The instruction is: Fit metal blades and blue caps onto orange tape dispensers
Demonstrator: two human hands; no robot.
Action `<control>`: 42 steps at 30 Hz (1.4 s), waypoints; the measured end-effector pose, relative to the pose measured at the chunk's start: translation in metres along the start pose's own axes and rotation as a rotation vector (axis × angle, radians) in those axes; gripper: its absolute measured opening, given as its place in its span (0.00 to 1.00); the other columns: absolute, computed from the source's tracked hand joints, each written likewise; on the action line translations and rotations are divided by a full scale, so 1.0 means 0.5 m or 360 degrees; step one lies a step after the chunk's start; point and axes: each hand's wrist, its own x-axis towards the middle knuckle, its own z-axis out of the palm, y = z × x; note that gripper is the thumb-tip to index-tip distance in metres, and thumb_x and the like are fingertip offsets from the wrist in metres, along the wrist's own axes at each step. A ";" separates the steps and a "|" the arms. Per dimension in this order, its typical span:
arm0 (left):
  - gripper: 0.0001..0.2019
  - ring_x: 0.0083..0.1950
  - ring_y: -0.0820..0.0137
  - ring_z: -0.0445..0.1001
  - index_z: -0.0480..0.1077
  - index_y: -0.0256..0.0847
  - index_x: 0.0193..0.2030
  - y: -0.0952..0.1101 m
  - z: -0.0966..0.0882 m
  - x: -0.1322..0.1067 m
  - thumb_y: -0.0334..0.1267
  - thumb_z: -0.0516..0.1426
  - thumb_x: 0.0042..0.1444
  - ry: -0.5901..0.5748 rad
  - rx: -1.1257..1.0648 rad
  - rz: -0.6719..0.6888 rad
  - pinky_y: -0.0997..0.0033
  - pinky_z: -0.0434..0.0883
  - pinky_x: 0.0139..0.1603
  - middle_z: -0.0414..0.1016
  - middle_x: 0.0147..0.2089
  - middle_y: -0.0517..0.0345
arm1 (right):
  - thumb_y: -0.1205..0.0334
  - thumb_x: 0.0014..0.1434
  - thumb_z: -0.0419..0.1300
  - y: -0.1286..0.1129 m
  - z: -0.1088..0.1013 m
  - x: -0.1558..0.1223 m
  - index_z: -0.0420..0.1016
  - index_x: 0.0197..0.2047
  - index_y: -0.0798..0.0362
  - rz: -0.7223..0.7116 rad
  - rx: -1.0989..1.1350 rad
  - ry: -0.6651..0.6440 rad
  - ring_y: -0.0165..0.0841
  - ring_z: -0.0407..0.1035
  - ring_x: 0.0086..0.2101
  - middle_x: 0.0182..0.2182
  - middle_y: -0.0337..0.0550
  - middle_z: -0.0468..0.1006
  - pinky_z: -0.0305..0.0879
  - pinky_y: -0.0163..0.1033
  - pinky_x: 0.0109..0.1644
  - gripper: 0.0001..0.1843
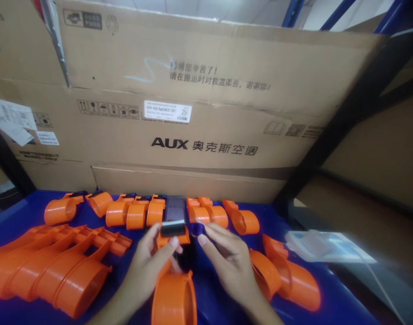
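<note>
An orange tape dispenser (174,295) points away from me in the lower middle, its round hub nearest to me. My left hand (155,253) is closed around its head, the thumb on the front edge. That head carries a black strip (173,229) and a pale toothed blade (173,222). Just right of the head, my right hand (227,253) pinches a small dark blue plastic part (197,229) between thumb and fingers. Whether this part touches the dispenser, I cannot tell.
Several orange dispensers lie nested at left (81,284), with others in a row behind (118,212) and at right (294,284). A dark flat object (175,207) stands beyond my hands. Large cardboard (206,149) walls off the back of the blue table (125,307); a dark post (315,158) rises at right.
</note>
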 end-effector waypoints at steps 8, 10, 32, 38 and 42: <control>0.15 0.25 0.74 0.74 0.72 0.40 0.50 0.002 0.004 -0.004 0.45 0.64 0.60 0.0011 0.0019 0.0009 0.75 0.73 0.28 0.78 0.34 0.57 | 0.67 0.65 0.62 0.009 0.011 -0.018 0.81 0.53 0.46 -0.0208 -0.0159 0.0150 0.40 0.79 0.43 0.45 0.45 0.84 0.75 0.45 0.50 0.15; 0.16 0.25 0.73 0.74 0.72 0.40 0.50 0.002 0.005 -0.006 0.45 0.64 0.60 0.0000 0.0032 0.0004 0.74 0.73 0.29 0.78 0.34 0.57 | 0.68 0.64 0.62 0.012 0.016 -0.021 0.80 0.50 0.48 -0.0205 -0.0238 0.0181 0.37 0.79 0.37 0.39 0.43 0.84 0.76 0.42 0.45 0.13; 0.13 0.24 0.74 0.73 0.71 0.42 0.48 0.016 0.017 -0.010 0.45 0.63 0.61 -0.0039 0.0186 0.0010 0.75 0.73 0.27 0.75 0.33 0.60 | 0.70 0.65 0.55 0.000 0.020 -0.031 0.63 0.37 0.49 -0.0443 -0.0465 -0.0152 0.33 0.66 0.30 0.30 0.40 0.70 0.65 0.38 0.33 0.07; 0.12 0.25 0.75 0.73 0.71 0.43 0.48 0.012 0.016 -0.016 0.45 0.63 0.62 -0.0062 0.0203 0.0003 0.76 0.73 0.29 0.75 0.34 0.61 | 0.69 0.66 0.54 0.001 0.016 -0.026 0.62 0.36 0.49 -0.0428 -0.0452 -0.0238 0.34 0.66 0.30 0.30 0.41 0.69 0.63 0.39 0.33 0.07; 0.14 0.25 0.75 0.73 0.71 0.42 0.50 0.012 0.018 -0.017 0.45 0.63 0.61 -0.0056 0.0172 0.0009 0.77 0.73 0.29 0.76 0.34 0.61 | 0.68 0.66 0.53 0.001 0.016 -0.023 0.61 0.35 0.49 -0.0388 -0.0444 -0.0277 0.35 0.65 0.31 0.30 0.40 0.69 0.61 0.39 0.34 0.08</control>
